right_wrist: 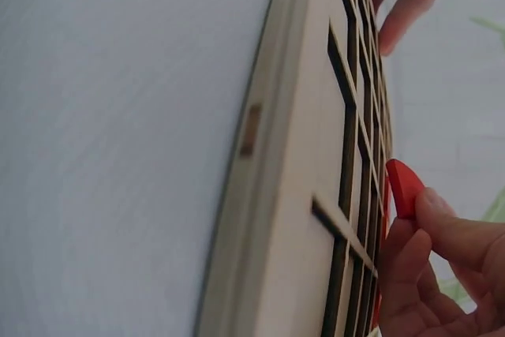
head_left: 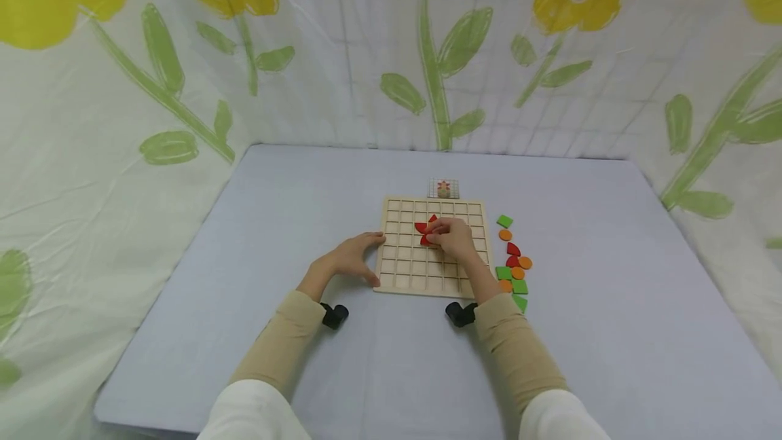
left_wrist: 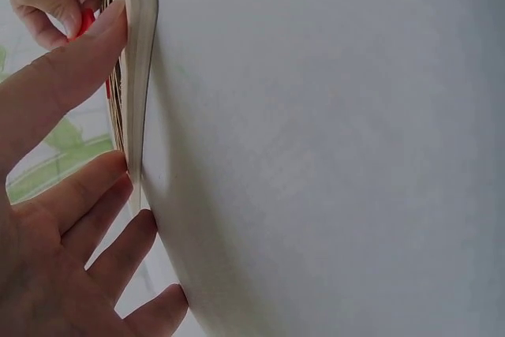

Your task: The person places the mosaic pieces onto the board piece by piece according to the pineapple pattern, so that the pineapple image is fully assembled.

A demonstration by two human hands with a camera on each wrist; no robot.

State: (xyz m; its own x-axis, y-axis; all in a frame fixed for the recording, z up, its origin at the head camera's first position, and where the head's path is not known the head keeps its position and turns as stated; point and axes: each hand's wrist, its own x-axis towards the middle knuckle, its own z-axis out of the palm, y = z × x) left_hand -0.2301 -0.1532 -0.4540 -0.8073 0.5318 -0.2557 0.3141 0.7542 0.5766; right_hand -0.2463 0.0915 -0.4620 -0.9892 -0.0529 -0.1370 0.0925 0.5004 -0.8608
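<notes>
A square wooden grid board [head_left: 403, 267] lies on the table in front of me. My left hand [head_left: 349, 257] touches its left side with thumb and fingers spread and fairly straight. Over the board's middle, my right hand [head_left: 453, 239] pinches a red quarter-circle piece [right_wrist: 405, 189] between thumb and finger; it stands tilted above the grid in the right wrist view. Red pieces [head_left: 420, 227] show on the board around the right fingertips, partly hidden by that hand. In the head view I cannot tell exactly which red piece is the held one.
Right of the board lie loose green squares [head_left: 520, 286], orange discs [head_left: 505, 234] and red quarter-circle pieces [head_left: 513, 249]. Behind the board's far edge is a small gridded card [head_left: 443, 189] with a red and tan picture. A flower-printed curtain [head_left: 318, 87] borders the table.
</notes>
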